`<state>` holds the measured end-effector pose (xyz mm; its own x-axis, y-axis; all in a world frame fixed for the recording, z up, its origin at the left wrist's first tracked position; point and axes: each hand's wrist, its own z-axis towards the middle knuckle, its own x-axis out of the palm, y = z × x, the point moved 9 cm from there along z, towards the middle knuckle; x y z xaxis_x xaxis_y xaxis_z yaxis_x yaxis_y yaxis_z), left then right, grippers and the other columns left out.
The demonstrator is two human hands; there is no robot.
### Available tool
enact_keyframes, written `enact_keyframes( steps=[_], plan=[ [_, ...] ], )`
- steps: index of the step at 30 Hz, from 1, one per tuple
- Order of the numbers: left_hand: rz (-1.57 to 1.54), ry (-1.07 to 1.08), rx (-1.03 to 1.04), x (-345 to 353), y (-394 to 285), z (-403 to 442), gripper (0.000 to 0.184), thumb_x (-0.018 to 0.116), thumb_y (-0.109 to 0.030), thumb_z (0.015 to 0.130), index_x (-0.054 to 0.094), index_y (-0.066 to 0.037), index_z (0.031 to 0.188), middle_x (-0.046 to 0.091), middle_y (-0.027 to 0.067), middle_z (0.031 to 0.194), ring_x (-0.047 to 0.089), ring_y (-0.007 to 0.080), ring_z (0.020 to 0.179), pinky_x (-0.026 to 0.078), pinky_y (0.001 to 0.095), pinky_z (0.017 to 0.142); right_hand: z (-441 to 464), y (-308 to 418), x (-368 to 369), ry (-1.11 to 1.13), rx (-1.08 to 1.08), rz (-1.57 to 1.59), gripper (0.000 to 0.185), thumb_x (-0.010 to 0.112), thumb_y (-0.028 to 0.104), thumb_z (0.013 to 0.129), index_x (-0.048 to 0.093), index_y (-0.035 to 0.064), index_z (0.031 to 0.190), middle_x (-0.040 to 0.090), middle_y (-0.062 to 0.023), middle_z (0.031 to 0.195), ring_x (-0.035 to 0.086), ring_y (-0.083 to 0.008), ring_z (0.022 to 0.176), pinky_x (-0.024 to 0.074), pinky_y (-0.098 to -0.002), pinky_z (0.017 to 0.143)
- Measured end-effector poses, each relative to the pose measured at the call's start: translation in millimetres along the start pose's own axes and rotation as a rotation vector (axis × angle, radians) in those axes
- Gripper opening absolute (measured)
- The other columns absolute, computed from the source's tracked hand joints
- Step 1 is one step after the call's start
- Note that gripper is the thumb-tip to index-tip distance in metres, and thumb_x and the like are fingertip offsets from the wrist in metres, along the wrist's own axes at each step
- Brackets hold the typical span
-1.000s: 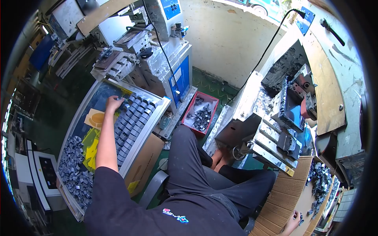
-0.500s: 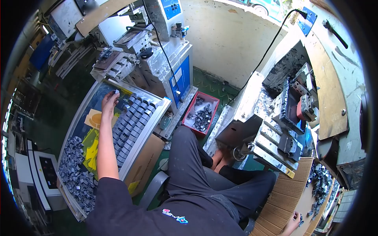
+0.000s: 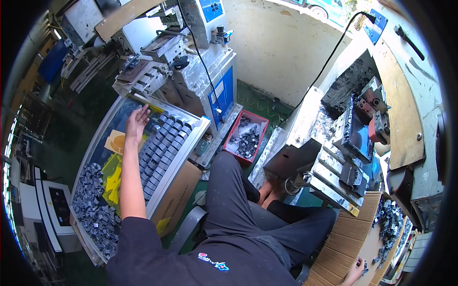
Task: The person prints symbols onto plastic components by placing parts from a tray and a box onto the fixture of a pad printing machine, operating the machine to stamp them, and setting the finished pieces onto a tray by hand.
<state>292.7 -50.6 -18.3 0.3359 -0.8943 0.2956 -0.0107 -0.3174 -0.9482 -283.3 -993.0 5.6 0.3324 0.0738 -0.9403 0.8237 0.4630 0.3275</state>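
My left hand [image 3: 136, 127] is above the far part of a framed tray [image 3: 106, 134], fingers stretched out and nothing seen in them. Just right of it, small grey plastic parts [image 3: 162, 155] stand in neat rows. A heap of loose grey parts [image 3: 93, 214] fills the tray's near left. Yellow pieces [image 3: 112, 183] and a tan card [image 3: 116, 142] lie beside my left forearm. At the lower right, my right hand [image 3: 354, 273] is inside a cardboard box [image 3: 346, 245], fingers bent around a small dark-grey part [image 3: 365, 268]; the grip is partly hidden.
A red box [image 3: 261, 138] with loose grey parts sits on the floor ahead. Machines with metal fixtures stand at left [image 3: 160, 52] and right [image 3: 355, 128]. A black cable [image 3: 317, 71] hangs by the wall. More dark parts [image 3: 389, 224] lie in the cardboard box.
My left hand held a small grey part at its fingertips; its fingers are now straightened and that part no longer shows in them. My right hand stays about where it was.
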Motion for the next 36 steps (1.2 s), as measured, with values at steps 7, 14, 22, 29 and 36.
enact_keyframes(
  steps=[7, 14, 22, 29, 36],
  plan=[
    [-0.047, -0.018, -0.032, 2, 2, -7, 0.037, 0.056, -0.036, 0.095, 0.05, -0.013, 0.123, 0.063, 0.0094, 0.131, 0.06, 0.0163, 0.109, 0.044, 0.0304, 0.087, -31, 77, -36, -0.159, -0.082, -0.407, 0.034, 0.07, 0.044, 0.084, 0.075, 0.0154, 0.1, 0.069, -0.013, 0.112, 0.059, -0.0392, 0.106, 0.0456, -0.0506, 0.096],
    [0.442, -0.157, 0.165, -18, 6, -3, 0.036, 0.071, -0.024, 0.09, 0.06, -0.005, 0.118, 0.069, 0.0054, 0.106, 0.063, 0.013, 0.095, 0.048, 0.0268, 0.082, -21, 35, -24, -0.21, -0.213, -0.268, 0.038, 0.073, 0.047, 0.081, 0.074, 0.0159, 0.102, 0.067, -0.0121, 0.116, 0.057, -0.0402, 0.111, 0.0448, -0.0525, 0.096],
    [0.895, -0.103, 0.352, -5, 18, -8, 0.037, 0.078, -0.016, 0.081, 0.068, 0.001, 0.112, 0.072, 0.0116, 0.099, 0.068, 0.0175, 0.09, 0.051, 0.0285, 0.082, -34, 77, -37, -0.161, -0.153, -0.187, 0.039, 0.073, 0.044, 0.083, 0.073, 0.0089, 0.101, 0.069, -0.017, 0.108, 0.063, -0.0398, 0.1, 0.0485, -0.0496, 0.091],
    [1.108, -0.128, 0.27, 4, 23, -12, 0.043, 0.081, -0.025, 0.076, 0.069, 0.001, 0.109, 0.073, 0.0157, 0.102, 0.07, 0.0233, 0.095, 0.053, 0.0327, 0.085, -33, 81, -38, -0.139, -0.132, -0.182, 0.035, 0.073, 0.043, 0.083, 0.075, 0.0102, 0.097, 0.071, -0.0163, 0.102, 0.064, -0.039, 0.097, 0.0491, -0.0479, 0.09],
    [1.16, -0.139, 0.22, 1, 30, 1, 0.045, 0.081, -0.034, 0.073, 0.071, -0.005, 0.106, 0.074, 0.013, 0.101, 0.071, 0.0253, 0.095, 0.053, 0.0345, 0.084, -1, 4, -5, -0.029, -0.007, -0.048, 0.028, 0.061, 0.028, 0.096, 0.064, 0.0007, 0.102, 0.067, -0.0162, 0.085, 0.061, -0.0238, 0.077, 0.0489, -0.0363, 0.074]
  ],
)
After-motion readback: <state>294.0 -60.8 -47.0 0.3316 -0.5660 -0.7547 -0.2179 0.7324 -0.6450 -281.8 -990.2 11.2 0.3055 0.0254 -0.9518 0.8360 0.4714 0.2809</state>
